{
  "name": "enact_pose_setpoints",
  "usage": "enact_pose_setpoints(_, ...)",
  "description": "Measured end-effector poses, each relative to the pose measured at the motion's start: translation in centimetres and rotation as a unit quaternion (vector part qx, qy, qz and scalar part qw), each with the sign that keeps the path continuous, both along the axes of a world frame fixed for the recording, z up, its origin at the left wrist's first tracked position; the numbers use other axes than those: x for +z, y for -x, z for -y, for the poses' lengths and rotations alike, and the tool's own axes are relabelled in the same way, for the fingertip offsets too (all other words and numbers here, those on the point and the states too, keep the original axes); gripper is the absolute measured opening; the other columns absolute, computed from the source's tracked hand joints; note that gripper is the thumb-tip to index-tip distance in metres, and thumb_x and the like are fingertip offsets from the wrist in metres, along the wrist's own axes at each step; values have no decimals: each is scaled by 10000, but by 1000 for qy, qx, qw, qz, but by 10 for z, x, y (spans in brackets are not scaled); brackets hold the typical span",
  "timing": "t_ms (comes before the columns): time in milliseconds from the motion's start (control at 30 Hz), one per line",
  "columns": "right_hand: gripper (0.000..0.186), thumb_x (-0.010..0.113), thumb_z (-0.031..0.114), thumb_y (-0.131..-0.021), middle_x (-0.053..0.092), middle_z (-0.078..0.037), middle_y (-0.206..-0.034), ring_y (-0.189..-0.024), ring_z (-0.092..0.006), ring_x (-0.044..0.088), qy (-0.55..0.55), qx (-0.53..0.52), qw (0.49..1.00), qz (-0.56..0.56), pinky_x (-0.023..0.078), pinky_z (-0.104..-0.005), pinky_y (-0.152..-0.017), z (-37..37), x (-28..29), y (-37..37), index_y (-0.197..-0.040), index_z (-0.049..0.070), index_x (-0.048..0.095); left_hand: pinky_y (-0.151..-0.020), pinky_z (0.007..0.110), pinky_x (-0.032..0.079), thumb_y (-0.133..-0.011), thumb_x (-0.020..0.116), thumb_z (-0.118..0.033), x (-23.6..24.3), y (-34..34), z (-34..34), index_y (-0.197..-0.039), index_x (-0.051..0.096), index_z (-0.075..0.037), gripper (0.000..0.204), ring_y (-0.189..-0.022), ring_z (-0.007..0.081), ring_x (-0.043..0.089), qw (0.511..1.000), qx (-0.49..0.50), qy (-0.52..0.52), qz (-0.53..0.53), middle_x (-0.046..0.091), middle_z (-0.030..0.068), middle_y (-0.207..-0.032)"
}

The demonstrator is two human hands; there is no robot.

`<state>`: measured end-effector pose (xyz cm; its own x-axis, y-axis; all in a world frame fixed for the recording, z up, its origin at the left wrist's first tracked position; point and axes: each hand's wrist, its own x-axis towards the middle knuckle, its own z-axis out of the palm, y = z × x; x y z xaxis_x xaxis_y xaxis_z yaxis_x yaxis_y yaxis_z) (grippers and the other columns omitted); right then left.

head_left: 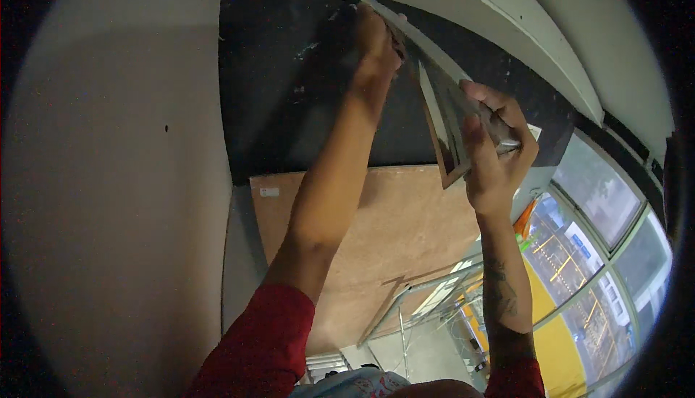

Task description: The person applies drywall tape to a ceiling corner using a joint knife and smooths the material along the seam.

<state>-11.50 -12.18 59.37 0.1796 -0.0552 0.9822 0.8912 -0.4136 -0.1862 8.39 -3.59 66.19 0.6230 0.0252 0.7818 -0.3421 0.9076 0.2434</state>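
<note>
Both my hands are raised toward the top of a black wall panel (289, 87), close under a pale ledge. Between them is a thin, pale-edged frame (434, 52), tilted and seen nearly edge-on; its exact kind is unclear. My left hand (376, 40) is closed at the frame's upper end, near the corner, with its fingers partly hidden. Lower down, my right hand (496, 170) grips the side of the frame, thumb on the near face and fingers curled over a grey metallic edge. One corner of the frame points down beside my right wrist.
On the left rises a plain wall (123, 159). A brown wooden board (413, 231) stands below the black panel. Metal rails (427, 282) and the floor show far below. Large windows (594, 195) fill the right, above a yellow panel (554, 318).
</note>
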Motion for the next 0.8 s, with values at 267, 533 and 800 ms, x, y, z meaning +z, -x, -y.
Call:
enact_pose_setpoints(267, 471, 658, 140, -663, 595, -151, -1011, -788, -164, 592, 52, -28, 997, 51, 464, -272, -744, 15, -32, 13, -1077, -54, 544, -642, 296, 461, -907, 392, -443, -32, 16, -19, -993, 543, -94, 390, -723, 172, 565, 983, 19, -126, -130, 586, 42, -812)
enact_pose_setpoints(533, 733, 653, 226, -662, 584, -133, -1022, -871, -188, 595, -90, -174, 961, -193, 500, -262, -621, 204, -299, 85, -1292, -2, 358, -365, 253, 293, -899, 430, -457, -263, 71, 112, -760, 510, -98, 393, -350, 113, 341, 928, -169, -184, -276, 480, 17, -557)
enact_pose_setpoints(800, 269, 529, 259, -840, 523, -61, -652, -547, -136, 487, -337, 88, 714, -607, 446, -247, -541, 186, -383, 157, -887, 1, 590, -358, 231, 233, -807, 640, -306, -589, 183, -17, -1159, 483, -99, 437, -437, 60, 332, 626, -53, -588, -509, 577, 23, -1020)
